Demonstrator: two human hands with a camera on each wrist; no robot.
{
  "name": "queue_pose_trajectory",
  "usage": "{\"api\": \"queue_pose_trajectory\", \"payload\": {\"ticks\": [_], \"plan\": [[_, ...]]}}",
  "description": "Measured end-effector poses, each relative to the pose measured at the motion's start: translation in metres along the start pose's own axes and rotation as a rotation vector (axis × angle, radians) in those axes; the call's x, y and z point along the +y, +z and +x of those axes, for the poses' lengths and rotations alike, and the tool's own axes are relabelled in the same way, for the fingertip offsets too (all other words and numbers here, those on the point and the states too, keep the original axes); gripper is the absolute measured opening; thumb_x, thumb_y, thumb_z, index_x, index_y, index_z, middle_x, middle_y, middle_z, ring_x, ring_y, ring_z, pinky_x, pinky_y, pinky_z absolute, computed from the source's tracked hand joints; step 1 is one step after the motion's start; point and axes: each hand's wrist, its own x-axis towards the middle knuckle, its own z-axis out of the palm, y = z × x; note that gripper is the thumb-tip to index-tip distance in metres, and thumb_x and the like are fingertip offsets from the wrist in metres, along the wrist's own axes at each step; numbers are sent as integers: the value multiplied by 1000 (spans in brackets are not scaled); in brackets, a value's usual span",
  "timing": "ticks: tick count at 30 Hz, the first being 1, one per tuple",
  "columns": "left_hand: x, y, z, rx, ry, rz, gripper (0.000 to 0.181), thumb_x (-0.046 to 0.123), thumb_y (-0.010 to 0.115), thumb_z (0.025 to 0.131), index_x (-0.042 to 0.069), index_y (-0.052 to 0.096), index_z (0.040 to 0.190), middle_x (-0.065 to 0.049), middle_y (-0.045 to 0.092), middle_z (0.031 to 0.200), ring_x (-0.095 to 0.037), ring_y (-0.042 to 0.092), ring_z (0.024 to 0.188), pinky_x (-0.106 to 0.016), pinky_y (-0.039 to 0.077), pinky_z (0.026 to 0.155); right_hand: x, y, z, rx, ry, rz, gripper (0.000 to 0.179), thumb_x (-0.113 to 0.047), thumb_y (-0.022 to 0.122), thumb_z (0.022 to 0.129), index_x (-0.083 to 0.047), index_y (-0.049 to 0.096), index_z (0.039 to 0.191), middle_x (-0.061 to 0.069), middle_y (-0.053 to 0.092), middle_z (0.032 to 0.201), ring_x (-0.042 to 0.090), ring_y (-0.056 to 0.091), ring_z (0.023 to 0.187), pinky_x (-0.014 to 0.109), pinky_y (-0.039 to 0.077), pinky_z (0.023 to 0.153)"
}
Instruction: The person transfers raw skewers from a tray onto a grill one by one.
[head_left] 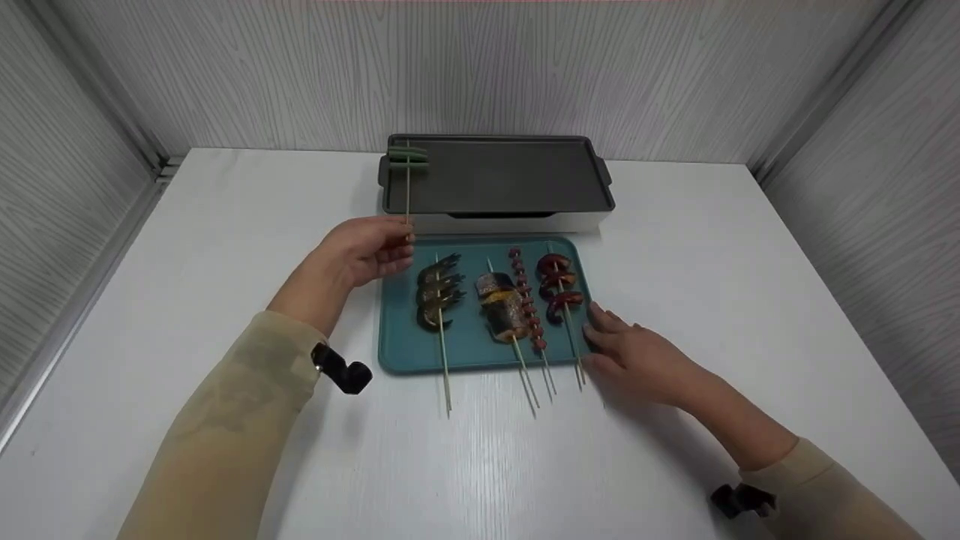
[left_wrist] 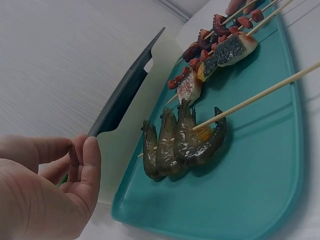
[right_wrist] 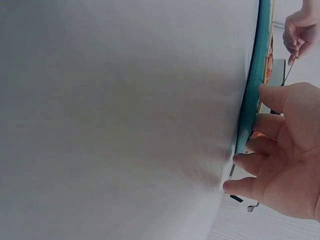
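My left hand (head_left: 375, 247) pinches the lower end of a bamboo skewer with long green vegetable pieces (head_left: 407, 155). The green pieces lie over the left end of a black griddle plate (head_left: 502, 176). In the left wrist view my left hand (left_wrist: 65, 185) has thumb and fingertips together, and the skewer is mostly hidden behind it. My right hand (head_left: 637, 356) rests at the right edge of a teal tray (head_left: 397, 352), fingers extended. Its fingertips (right_wrist: 267, 95) meet the tray's rim in the right wrist view. On the tray lies a shrimp skewer (head_left: 437, 292).
Also on the tray are a fish-chunk skewer (head_left: 504, 311), a skewer of small red pieces (head_left: 527, 300) and one of curled dark-red pieces (head_left: 561, 289). Their stick ends overhang the front rim. The griddle's white base (head_left: 510, 223) stands right behind the tray, near the back wall (head_left: 480, 75).
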Motion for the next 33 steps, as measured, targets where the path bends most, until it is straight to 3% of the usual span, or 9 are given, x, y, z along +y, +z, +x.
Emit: {"api": "queue_pose_trajectory", "payload": {"ticks": [3, 11, 19, 25, 33], "plan": [[-1, -1, -1, 12, 5, 10, 38, 16, 62, 109, 4, 59, 145, -8, 66, 110, -16, 65, 88, -28, 60, 82, -1, 0, 0, 1, -5, -1, 58, -33, 56, 112, 7, 49, 153, 23, 28, 170, 43, 36, 152, 66, 34, 117], [-5, -3, -6, 23, 2, 2, 19, 20, 63, 109, 5, 67, 119, -10, 68, 114, -19, 68, 96, -30, 60, 87, -3, 1, 1, -1, -9, 2, 60, -34, 56, 112, 7, 48, 154, 23, 28, 170, 42, 36, 153, 65, 35, 117], [-9, -6, -12, 32, -53, -33, 44, 23, 64, 109, 3, 54, 146, -9, 69, 116, -20, 73, 102, -30, 61, 85, -3, 1, 2, 0, -1, 3, 59, -34, 57, 111, 6, 48, 154, 22, 29, 170, 42, 38, 152, 62, 38, 117], [-17, -13, -24, 3, -51, -7, 47, 23, 61, 110, 4, 51, 151, -10, 65, 121, -20, 72, 106, -30, 59, 92, -2, 0, 2, -1, -5, 2, 59, -33, 57, 111, 7, 47, 154, 23, 28, 170, 44, 41, 150, 62, 40, 115], [-33, -17, -53, -42, -25, 33, 47, 22, 60, 110, 1, 50, 151, -16, 60, 134, -21, 73, 106, -33, 58, 97, 0, 0, -1, 9, -11, 0, 58, -33, 58, 111, 7, 49, 153, 25, 29, 169, 48, 44, 146, 61, 41, 114]]}}
